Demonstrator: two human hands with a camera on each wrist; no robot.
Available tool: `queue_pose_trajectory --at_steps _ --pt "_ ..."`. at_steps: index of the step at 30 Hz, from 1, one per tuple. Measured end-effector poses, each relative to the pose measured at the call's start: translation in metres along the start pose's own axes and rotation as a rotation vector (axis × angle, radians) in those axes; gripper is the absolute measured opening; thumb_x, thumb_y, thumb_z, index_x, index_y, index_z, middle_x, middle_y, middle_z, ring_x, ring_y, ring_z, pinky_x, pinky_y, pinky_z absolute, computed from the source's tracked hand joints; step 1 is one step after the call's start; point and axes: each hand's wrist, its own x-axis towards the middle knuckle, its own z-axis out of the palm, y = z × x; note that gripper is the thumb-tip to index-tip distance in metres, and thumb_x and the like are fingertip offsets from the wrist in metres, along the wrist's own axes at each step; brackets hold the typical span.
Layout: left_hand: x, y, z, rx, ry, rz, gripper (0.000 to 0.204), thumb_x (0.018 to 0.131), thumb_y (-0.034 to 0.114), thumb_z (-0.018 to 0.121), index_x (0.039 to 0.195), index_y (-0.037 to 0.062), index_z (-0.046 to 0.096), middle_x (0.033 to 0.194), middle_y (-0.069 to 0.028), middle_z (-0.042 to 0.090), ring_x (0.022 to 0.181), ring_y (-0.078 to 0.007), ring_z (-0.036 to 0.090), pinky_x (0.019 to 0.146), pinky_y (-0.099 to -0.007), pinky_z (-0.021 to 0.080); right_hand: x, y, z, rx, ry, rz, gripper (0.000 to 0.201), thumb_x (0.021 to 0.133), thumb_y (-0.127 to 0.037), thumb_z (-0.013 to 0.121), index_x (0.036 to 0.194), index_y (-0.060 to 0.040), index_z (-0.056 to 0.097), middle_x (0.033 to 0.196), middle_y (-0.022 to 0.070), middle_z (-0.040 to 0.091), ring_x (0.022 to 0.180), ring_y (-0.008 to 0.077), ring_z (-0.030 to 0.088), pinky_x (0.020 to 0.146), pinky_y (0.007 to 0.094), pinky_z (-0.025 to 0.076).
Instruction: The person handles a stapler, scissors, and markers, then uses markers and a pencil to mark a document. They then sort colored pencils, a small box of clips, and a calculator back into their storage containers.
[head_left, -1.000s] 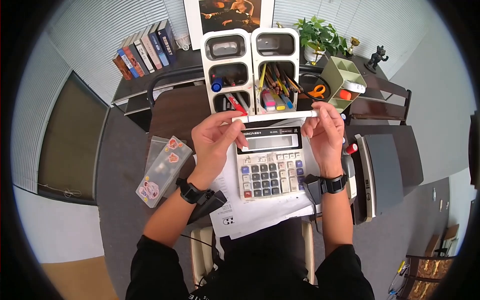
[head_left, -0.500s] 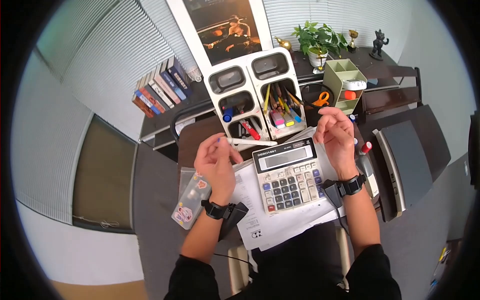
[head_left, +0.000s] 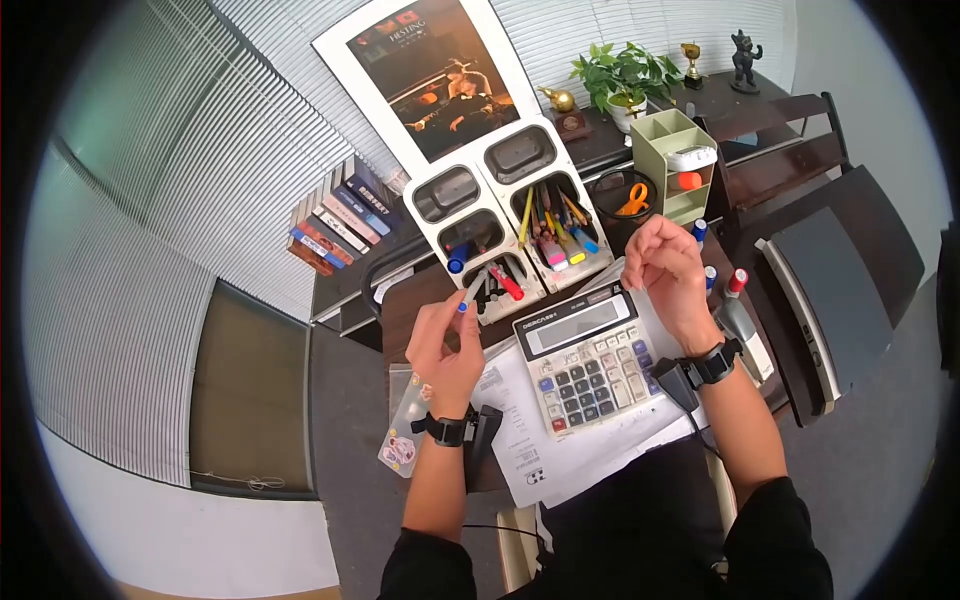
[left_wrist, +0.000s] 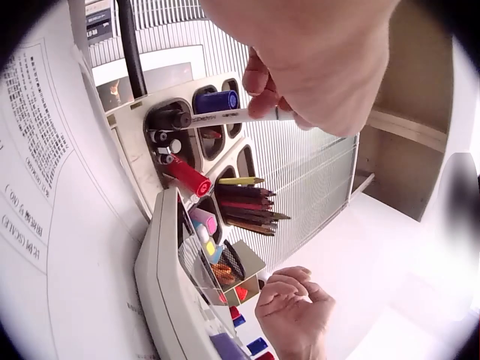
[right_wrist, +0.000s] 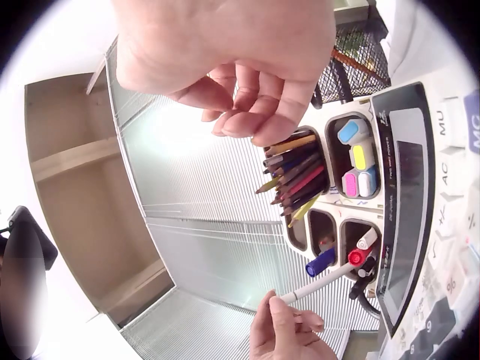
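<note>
My left hand (head_left: 447, 350) pinches a slim white pen (left_wrist: 225, 117) between thumb and fingertips. A small blue end of the pen shows at the fingers in the head view. The pen's far end points at the lower left compartment of a white desk organizer (left_wrist: 129, 142) and overlaps its opening in the left wrist view. In that compartment stand a red marker (head_left: 508, 283) and several dark-capped pens. My right hand (head_left: 672, 280) hovers past the top right corner of the calculator (head_left: 592, 375), fingers loosely curled, holding nothing.
Papers (head_left: 520, 450) lie under the calculator. A stickered clear case (head_left: 402, 445) is left of them. Pencils (right_wrist: 300, 172) and highlighters fill the organizer's right side. Capped markers (head_left: 737, 281) stand at the right, near a grey monitor-like device (head_left: 835, 290). Behind is a green organizer (head_left: 655, 150).
My right hand has let go of the pen, and my left hand has swung it from level across the calculator to point into the organizer. The head view has turned left.
</note>
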Motion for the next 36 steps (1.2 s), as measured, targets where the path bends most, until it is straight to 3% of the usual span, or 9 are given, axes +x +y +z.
queue_pose_trajectory --at_steps 3,5,12,18,24,28,32,36 --pt "0.004 -0.001 0.005 0.008 -0.088 -0.016 0.019 0.087 -0.007 0.066 0.106 -0.0030 0.071 0.080 -0.0065 0.060 0.065 -0.0095 0.057 0.056 -0.0217 0.046 0.001 0.000 -0.001 0.003 -0.006 0.002 0.010 0.081 0.000 0.046 0.087 -0.0003 0.054 0.075 0.0113 0.060 0.060 0.0173 0.055 0.060 0.0302 0.049" --pt "0.001 -0.001 0.005 0.002 -0.139 -0.135 0.020 0.086 -0.007 0.068 0.104 -0.0017 0.071 0.079 -0.0061 0.060 0.065 -0.0090 0.055 0.055 -0.0223 0.044 0.003 0.002 -0.003 -0.001 -0.013 -0.001 0.010 0.081 0.000 0.046 0.087 -0.0004 0.054 0.075 0.0112 0.060 0.060 0.0173 0.055 0.060 0.0301 0.049" --pt "0.002 0.006 0.007 0.009 -0.237 -0.064 0.010 0.084 -0.004 0.070 0.093 -0.0008 0.072 0.072 -0.0050 0.058 0.059 -0.0101 0.053 0.052 -0.0222 0.040 0.002 0.001 -0.001 -0.020 -0.007 0.009 0.010 0.081 0.002 0.046 0.087 -0.0004 0.055 0.074 0.0111 0.060 0.059 0.0170 0.055 0.060 0.0299 0.048" --pt "-0.004 0.001 0.012 0.044 -0.294 -0.142 0.004 0.084 0.000 0.073 0.087 -0.0018 0.072 0.066 -0.0041 0.056 0.055 -0.0089 0.051 0.049 -0.0219 0.039 0.002 0.002 -0.001 -0.019 0.002 0.015 0.009 0.081 0.001 0.047 0.087 -0.0003 0.054 0.074 0.0110 0.060 0.059 0.0168 0.054 0.060 0.0300 0.048" --pt "-0.007 -0.002 0.013 -0.025 -0.257 -0.274 0.011 0.088 0.006 0.074 0.097 0.0001 0.073 0.068 0.0001 0.057 0.060 -0.0033 0.051 0.051 -0.0197 0.039 0.002 0.002 -0.001 -0.017 0.006 0.020 0.008 0.082 0.001 0.047 0.086 -0.0003 0.054 0.074 0.0109 0.060 0.059 0.0166 0.055 0.060 0.0299 0.048" --pt "-0.012 -0.003 0.014 -0.136 -0.366 -0.276 0.018 0.087 0.006 0.075 0.105 0.0015 0.073 0.068 -0.0001 0.059 0.055 -0.0030 0.049 0.048 -0.0194 0.037 0.001 0.000 0.000 -0.023 0.005 0.009 0.009 0.082 0.001 0.047 0.087 -0.0001 0.054 0.074 0.0108 0.059 0.059 0.0167 0.055 0.060 0.0299 0.049" --pt "-0.008 0.002 0.013 -0.118 -0.515 -0.302 0.023 0.085 0.004 0.076 0.107 0.0018 0.073 0.065 -0.0017 0.059 0.050 -0.0036 0.048 0.046 -0.0197 0.037 0.002 0.003 -0.001 -0.025 -0.025 -0.040 0.009 0.089 0.003 0.047 0.090 -0.0009 0.055 0.077 0.0090 0.059 0.058 0.0149 0.056 0.058 0.0290 0.049" --pt "-0.012 -0.005 0.016 -0.111 -0.466 -0.262 0.019 0.088 0.002 0.073 0.107 -0.0011 0.073 0.066 0.0011 0.059 0.053 -0.0004 0.049 0.048 -0.0176 0.038 0.002 0.006 0.001 -0.065 -0.026 -0.070 0.008 0.098 0.002 0.048 0.099 -0.0018 0.054 0.083 0.0068 0.059 0.056 0.0131 0.056 0.056 0.0275 0.049"
